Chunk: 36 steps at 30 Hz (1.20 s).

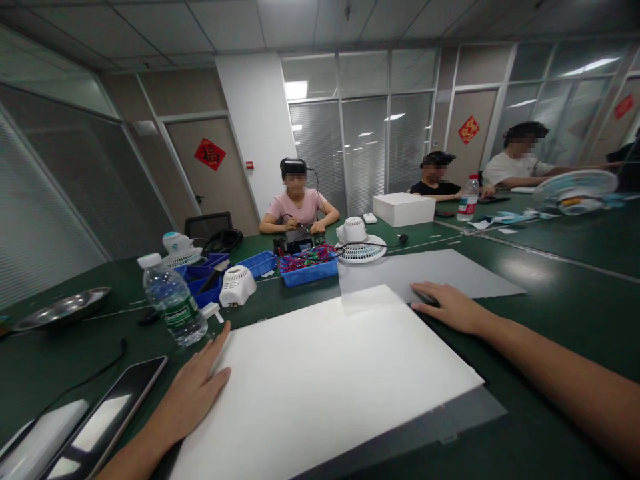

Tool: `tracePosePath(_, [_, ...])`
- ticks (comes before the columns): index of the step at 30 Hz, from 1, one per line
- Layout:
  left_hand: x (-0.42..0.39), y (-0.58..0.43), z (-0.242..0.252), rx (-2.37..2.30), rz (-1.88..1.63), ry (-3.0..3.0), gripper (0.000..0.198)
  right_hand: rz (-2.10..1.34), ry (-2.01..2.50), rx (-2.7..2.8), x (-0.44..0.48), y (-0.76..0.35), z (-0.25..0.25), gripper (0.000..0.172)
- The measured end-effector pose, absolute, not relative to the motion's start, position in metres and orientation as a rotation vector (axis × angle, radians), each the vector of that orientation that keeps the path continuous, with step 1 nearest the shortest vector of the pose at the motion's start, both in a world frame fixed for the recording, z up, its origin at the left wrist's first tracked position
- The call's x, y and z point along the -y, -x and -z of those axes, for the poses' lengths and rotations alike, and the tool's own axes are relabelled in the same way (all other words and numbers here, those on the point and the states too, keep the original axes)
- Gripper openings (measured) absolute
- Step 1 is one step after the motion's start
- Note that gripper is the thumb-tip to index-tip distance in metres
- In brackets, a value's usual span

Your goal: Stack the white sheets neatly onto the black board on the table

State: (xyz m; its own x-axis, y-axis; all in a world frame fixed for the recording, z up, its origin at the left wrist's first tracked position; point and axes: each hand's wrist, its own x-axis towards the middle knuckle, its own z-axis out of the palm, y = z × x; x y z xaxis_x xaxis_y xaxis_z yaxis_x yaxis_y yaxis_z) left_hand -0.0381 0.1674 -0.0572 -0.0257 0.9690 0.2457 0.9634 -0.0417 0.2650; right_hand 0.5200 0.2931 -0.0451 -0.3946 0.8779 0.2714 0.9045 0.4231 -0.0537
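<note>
Beside left hand, white sheet

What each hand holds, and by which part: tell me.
The left hand lies along the left edge of the white sheet, no grip visible. The right hand is over a small dark object; whether it's gripped cannot be told.

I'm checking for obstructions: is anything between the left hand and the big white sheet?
Nothing visible is: the left hand lies right at the left edge of the white sheet. The water bottle stands beyond the hand, beside the sheet.
</note>
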Motion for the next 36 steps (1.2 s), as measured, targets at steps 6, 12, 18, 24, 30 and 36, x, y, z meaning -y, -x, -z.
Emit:
tracePosePath(6, [-0.170,0.038,0.058,-2.232,-0.449,-2.200,0.057,0.278,1.569,2.436,-0.266,-0.498,0.020,0.035])
tracePosePath(12, [-0.168,0.034,0.053,-2.285,-0.409,-2.188,0.058,0.368,1.265,2.521,-0.226,-0.448,0.017,0.037])
tracePosePath(18, [-0.166,0.032,0.049,-2.280,-0.371,-2.175,0.060,0.276,1.358,2.519,-0.222,-0.440,0.035,0.052])
tracePosePath(24, [-0.168,0.035,0.052,-2.239,-0.468,-2.168,0.061,0.165,1.150,2.638,-0.188,-0.417,0.014,0.040])
tracePosePath(30, [-0.166,0.029,0.048,-2.224,-0.416,-2.103,0.072,-0.214,0.488,2.857,-0.146,-0.386,0.000,0.055])
tracePosePath(36, [-0.166,0.029,0.049,-2.256,-0.441,-2.109,0.080,-0.323,0.298,2.920,-0.148,-0.380,-0.006,0.056])
